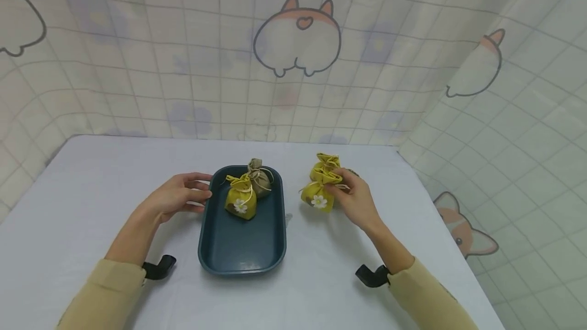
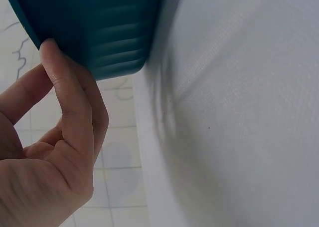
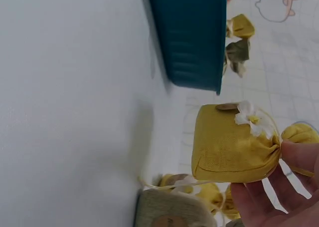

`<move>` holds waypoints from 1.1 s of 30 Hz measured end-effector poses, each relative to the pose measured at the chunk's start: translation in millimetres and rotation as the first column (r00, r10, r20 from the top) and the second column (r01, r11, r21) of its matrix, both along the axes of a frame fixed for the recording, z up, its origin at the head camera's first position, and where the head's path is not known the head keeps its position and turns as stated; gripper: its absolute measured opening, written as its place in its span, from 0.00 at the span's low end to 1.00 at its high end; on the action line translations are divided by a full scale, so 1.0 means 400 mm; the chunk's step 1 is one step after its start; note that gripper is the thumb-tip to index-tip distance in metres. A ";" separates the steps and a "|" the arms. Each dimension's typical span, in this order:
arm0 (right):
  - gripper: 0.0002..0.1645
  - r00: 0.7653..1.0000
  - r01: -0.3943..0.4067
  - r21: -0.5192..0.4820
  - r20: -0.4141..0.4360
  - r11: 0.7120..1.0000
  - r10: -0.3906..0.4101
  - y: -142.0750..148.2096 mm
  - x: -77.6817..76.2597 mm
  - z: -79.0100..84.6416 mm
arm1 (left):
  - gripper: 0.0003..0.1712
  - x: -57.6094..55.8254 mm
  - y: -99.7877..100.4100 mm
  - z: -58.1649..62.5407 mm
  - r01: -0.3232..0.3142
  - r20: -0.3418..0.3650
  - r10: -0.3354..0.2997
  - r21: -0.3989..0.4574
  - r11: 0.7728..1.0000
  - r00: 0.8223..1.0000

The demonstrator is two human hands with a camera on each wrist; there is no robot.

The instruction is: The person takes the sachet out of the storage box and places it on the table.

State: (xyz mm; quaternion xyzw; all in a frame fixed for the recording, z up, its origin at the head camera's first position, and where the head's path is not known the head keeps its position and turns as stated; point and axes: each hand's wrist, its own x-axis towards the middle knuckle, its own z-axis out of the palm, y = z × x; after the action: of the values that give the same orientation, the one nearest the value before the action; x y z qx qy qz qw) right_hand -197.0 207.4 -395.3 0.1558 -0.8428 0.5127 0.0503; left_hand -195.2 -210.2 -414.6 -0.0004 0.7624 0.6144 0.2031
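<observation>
Tray (image 1: 243, 248), dark blue-green, rounded corners, one; on a white-covered table (image 1: 151, 304). Landmark for all entries.

Left hand (image 1: 183, 195): at the tray's left side, fingers loosely extended, fingertips touching its rim.

Right hand (image 1: 357, 200): to the right of the tray; thumb and fingers pinch the gathered neck of a yellow drawstring pouch (image 3: 227, 147) with white flower. That pouch hangs raised above the table, right of the tray and apart from it.

In the tray, far end: one yellow flowered pouch (image 1: 240, 202); one khaki drawstring pouch (image 1: 260, 182), just behind it and to its right, the two touching.

Right of the tray, beyond the held pouch: a second yellow pouch (image 1: 321, 158), partly covered; a grey-green pouch (image 3: 169, 207), clearest from the right wrist.

Behind the tray, past the table edge: grid-patterned curtain (image 1: 183, 90) with corgi drawings.
</observation>
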 end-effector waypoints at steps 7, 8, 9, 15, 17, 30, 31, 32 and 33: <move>0.12 0.997 0.073 0.044 -0.004 0.996 -0.073 0.025 -0.010 -0.035 | 0.35 -0.002 0.010 -0.006 -0.003 0.001 0.003 0.013 1.000 1.000; 0.11 0.997 0.079 0.052 -0.002 0.995 -0.079 0.028 -0.011 -0.039 | 0.35 -0.002 0.011 -0.007 -0.004 0.004 0.004 0.015 1.000 1.000; 0.11 0.996 0.084 0.058 0.001 0.995 -0.084 0.031 -0.013 -0.045 | 0.35 -0.001 0.011 -0.008 -0.005 0.008 0.005 0.014 1.000 1.000; 0.09 0.996 0.076 0.086 -0.049 0.993 -0.072 0.032 -0.026 -0.064 | 0.35 0.001 0.004 -0.006 -0.012 0.008 0.012 0.014 1.000 1.000; 0.09 0.995 0.083 0.099 -0.059 0.992 -0.077 0.029 -0.027 -0.066 | 0.35 0.001 0.003 -0.003 -0.015 0.008 0.015 0.018 1.000 1.000; 0.13 0.993 0.109 0.104 -0.053 0.989 -0.104 0.013 -0.037 -0.091 | 0.35 0.001 0.004 -0.006 -0.023 0.006 0.023 0.018 1.000 1.000; 0.14 0.994 0.108 0.108 -0.046 0.988 -0.103 0.012 -0.038 -0.089 | 0.35 0.001 0.002 -0.007 -0.021 0.004 0.021 0.018 1.000 1.000; 0.15 0.994 0.108 0.113 -0.036 0.988 -0.104 0.012 -0.038 -0.087 | 0.35 0.001 0.002 -0.007 -0.019 0.004 0.019 0.019 1.000 1.000; 0.16 0.994 0.104 0.118 -0.035 0.987 -0.101 0.013 -0.039 -0.085 | 0.35 0.001 0.001 -0.007 -0.017 0.004 0.017 0.018 1.000 1.000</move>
State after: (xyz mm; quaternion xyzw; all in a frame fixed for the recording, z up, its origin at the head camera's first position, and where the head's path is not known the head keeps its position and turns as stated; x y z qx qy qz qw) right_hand -212.6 212.5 -429.3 0.1224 -0.8782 0.4555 0.0791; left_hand -194.7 -209.8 -417.3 -0.0063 0.7564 0.6231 0.1991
